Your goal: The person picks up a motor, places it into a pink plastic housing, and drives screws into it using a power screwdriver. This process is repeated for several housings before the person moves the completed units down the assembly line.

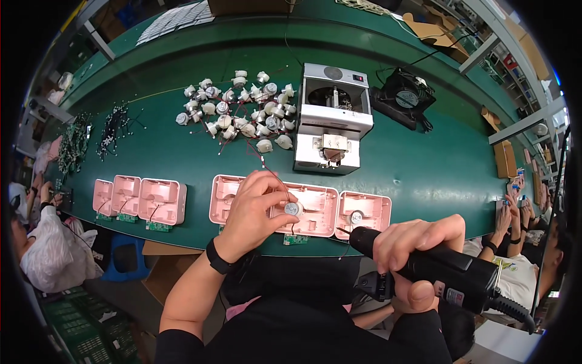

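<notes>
Between the thumb and fingers of my left hand (257,203) is a small round motor (293,208) with a silver face and thin wires. It sits over a pink plastic housing (318,212) in the middle of the row. My right hand (418,246) is wrapped round a black corded electric screwdriver (445,273), its bit pointing left, near the right pink housing (379,209). A similar motor (356,216) lies inside that right housing. At the left of the row, another pink housing (221,193) is partly covered by my left hand. A green circuit board (296,239) shows below the middle housing.
Several motors (242,112) with wires are heaped on the green table (424,164). A silver-grey machine (333,115) stands behind the housings, beside a black fan (406,97). More pink housings (162,200) and wire bundles (76,142) lie left. Other people work at both sides.
</notes>
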The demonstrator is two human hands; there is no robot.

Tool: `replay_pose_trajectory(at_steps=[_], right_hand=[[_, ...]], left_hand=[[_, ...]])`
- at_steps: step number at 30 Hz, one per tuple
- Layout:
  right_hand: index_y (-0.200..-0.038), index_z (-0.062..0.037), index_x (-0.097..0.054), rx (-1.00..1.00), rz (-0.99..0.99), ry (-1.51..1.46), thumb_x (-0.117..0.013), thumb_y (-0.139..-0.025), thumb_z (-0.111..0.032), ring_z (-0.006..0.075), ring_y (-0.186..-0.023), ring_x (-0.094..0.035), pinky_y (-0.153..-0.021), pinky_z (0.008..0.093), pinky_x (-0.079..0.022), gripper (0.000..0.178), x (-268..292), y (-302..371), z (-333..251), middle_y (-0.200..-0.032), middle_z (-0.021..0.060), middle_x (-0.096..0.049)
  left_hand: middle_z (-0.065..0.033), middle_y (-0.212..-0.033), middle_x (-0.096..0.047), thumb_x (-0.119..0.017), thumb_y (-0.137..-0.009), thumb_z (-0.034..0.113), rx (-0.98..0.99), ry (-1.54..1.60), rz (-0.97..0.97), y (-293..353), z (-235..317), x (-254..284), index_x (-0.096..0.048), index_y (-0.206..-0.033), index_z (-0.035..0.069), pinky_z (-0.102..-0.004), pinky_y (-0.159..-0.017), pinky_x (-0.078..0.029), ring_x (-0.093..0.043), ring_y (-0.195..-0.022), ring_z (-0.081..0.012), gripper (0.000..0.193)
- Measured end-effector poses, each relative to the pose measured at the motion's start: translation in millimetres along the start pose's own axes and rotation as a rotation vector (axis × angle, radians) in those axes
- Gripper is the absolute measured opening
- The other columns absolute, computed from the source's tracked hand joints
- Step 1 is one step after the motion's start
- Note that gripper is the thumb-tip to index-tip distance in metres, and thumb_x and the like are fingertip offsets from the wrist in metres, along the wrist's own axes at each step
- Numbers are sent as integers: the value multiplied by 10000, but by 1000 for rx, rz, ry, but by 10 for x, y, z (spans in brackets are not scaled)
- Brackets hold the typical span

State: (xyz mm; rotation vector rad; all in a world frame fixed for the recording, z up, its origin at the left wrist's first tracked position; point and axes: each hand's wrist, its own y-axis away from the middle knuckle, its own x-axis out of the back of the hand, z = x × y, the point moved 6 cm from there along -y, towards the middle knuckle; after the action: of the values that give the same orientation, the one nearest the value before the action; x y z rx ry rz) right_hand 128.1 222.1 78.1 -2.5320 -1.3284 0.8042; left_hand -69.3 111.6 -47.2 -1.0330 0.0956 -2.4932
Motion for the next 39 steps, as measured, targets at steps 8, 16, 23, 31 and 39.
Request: replay_pose_trajectory(at_steps=[8, 16, 23, 31, 39], right_hand=[[-1106, -70, -435, -64, 44, -4, -844, -827, -222, 199, -724, -549, -732, 370, -460, 518, -80, -78, 80, -825, 98, -580], [-1081, -94, -417, -56, 68, 99, -854, -806, -387, 198, -603, -560, -590, 356, -475, 594, -139, -113, 232, -760, 70, -575], [-1073, -104, -407, -71, 66, 166, -853, -795, -480, 193, -555, -562, -527, 346, -482, 646, -186, -126, 307, -735, 53, -569], [-1094, -108, -399, -83, 28, 177, -831, -824, -457, 189, -586, -556, -574, 343, -489, 617, -215, -139, 530, -744, 52, -560], [-1126, -102, -384, -36, -95, 161, -765, -897, -358, 188, -601, -540, -590, 346, -493, 513, -226, -248, 808, -764, 72, -551]], left_hand=[[-38, -1110, -640, -897, -670, 239, -24, -38, -2, -4, 33, -1, -769, -932, 123, -553, -1176, -293, -510, -1300, -332, 314], [-32, -1054, -662, -898, -662, 290, -63, -103, 18, 54, -50, -137, -752, -916, 138, -574, -1198, -258, -523, -1291, -303, 331], [-34, -943, -680, -895, -650, 271, -34, -90, 77, 57, -118, -200, -694, -902, 119, -566, -1199, -262, -562, -1234, -280, 356], [-48, -931, -682, -892, -640, 179, -90, -127, 99, 48, -55, -231, -613, -955, 94, -549, -1184, -303, -575, -1207, -285, 429], [-58, -965, -629, -879, -654, 138, -46, -88, 72, 57, -75, -227, -532, -1035, 64, -533, -1195, -291, -564, -1181, -285, 520]])
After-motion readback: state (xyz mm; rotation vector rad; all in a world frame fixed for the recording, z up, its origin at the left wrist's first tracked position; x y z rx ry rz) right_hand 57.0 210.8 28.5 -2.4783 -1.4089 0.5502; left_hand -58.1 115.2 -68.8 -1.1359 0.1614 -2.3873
